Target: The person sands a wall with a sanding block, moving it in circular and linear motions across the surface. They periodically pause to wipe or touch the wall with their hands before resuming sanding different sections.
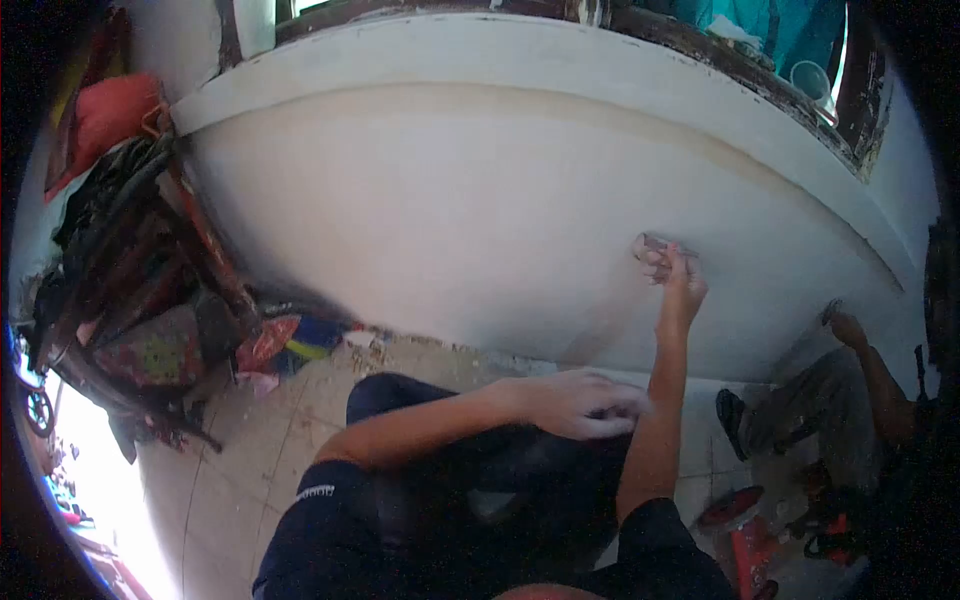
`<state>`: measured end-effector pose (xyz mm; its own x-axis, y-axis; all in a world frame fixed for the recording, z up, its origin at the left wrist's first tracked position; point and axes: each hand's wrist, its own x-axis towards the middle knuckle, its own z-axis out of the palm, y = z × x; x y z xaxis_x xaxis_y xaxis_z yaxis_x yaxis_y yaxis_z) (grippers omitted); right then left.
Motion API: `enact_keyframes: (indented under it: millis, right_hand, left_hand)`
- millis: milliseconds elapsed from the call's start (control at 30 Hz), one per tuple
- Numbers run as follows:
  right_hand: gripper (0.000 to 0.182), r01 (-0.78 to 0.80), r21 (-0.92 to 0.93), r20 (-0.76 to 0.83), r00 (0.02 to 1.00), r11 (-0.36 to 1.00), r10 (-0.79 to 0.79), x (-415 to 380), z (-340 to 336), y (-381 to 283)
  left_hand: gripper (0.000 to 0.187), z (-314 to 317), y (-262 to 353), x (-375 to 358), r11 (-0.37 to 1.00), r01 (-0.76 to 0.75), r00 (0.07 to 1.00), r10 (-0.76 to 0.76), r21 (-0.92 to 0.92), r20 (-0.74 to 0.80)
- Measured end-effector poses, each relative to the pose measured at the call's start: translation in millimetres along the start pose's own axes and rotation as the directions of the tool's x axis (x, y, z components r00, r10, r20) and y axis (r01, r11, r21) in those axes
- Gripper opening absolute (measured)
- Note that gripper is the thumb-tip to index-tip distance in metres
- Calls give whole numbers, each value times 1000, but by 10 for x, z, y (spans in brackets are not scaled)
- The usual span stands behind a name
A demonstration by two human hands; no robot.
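Note:
Out in front, my right hand (677, 268) grips a small block-like tool (652, 246) and holds it against the white wall (430, 190). The tool's exact kind is too small to tell. My left hand (585, 403) rests near my knees, beside my right forearm, with its fingers loosely curled and apart; nothing shows in it.
A co-worker's hand (848, 328) holds a small tool at the wall on the right. Red equipment (750, 550) stands on the tiled floor (250, 450). Wooden furniture (200, 240) with a red bag (115, 110) is at left. A clear cup (810, 82) sits on the window ledge.

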<state>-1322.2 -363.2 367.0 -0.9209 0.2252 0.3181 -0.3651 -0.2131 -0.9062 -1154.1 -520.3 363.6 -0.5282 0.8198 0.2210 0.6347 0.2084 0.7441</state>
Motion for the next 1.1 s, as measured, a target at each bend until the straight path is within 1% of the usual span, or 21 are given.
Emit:
enact_keyframes:
  millis: [33,133,200,233,300,400,467,533,600,633,667,733,767,800,833,867,900,933,1000,1033,1100]
  right_hand:
    - [34,36,-31,4,999,999,-35,101,82,-66]
    - [36,95,-110,28,995,989,-93,194,325,-85]
    - [37,120,-162,57,992,979,-112,129,474,108]
    - [36,58,-167,153,988,984,-32,60,524,257]
    - [36,-9,-187,250,967,982,56,19,694,422]
    - [35,-102,-85,261,958,991,121,-128,779,408]
    - [35,0,135,-51,999,991,7,-89,810,253]
    - [36,34,165,-24,999,986,-30,23,699,359]
    - [37,73,193,-1,997,978,-74,22,649,517]
    - [36,30,42,84,996,999,-34,-22,633,684]
    - [36,0,-111,164,986,994,19,-51,615,783]
    - [38,-23,-182,136,990,983,48,-98,610,841]
    - [41,-41,-251,124,990,967,74,-142,679,881]
    - [40,15,-153,118,993,988,3,-132,674,790]
    - [40,63,-45,121,991,997,-57,-46,611,663]
    - [41,140,-59,96,986,988,-134,121,458,773]
    - [44,176,-57,-14,984,983,-177,140,417,779]
    - [47,83,47,-87,993,995,-79,206,471,808]
    - [55,6,-186,46,999,982,3,163,519,825]
    - [55,-2,-178,91,996,984,19,134,496,996]
    - [52,-124,-303,358,904,945,234,188,500,1273]
  left_hand:
    - [45,-4,-410,-126,989,141,990,-140,-40,11]
    - [46,194,-1644,-463,985,148,986,-153,-84,-58]
    - [53,387,-2333,-650,920,389,906,-392,-56,-161]
    - [53,448,-2600,-728,919,391,902,-394,-51,-174]
    - [68,566,-2968,-824,644,646,682,-728,409,71]
    - [72,629,-2837,-792,670,577,711,-693,467,116]
    - [68,645,-2619,-853,736,562,757,-642,377,123]
    - [65,865,-2879,-853,792,539,803,-586,286,110]
    - [68,1472,-3716,-737,800,299,882,-440,521,171]
    - [68,1435,-3621,-758,802,302,880,-442,515,174]
    - [64,1311,-3443,-796,795,348,855,-487,497,180]
    - [61,1310,-3386,-804,779,410,818,-544,475,185]
    - [59,1394,-3484,-748,750,531,771,-621,395,142]
    - [57,1434,-3578,-826,693,654,705,-704,303,89]
    - [55,1123,-3100,-841,701,668,701,-705,249,104]
    - [53,761,-2558,-874,698,691,693,-714,189,100]
    - [53,815,-2585,-1034,639,753,643,-765,156,28]
    - [52,970,-2726,-1038,652,717,679,-733,245,-35]
    - [51,1269,-3188,-951,655,616,756,-647,437,-97]
    - [51,1410,-3414,-949,635,652,733,-668,415,-129]
    - [53,1554,-3844,-928,696,584,766,-643,417,-1]
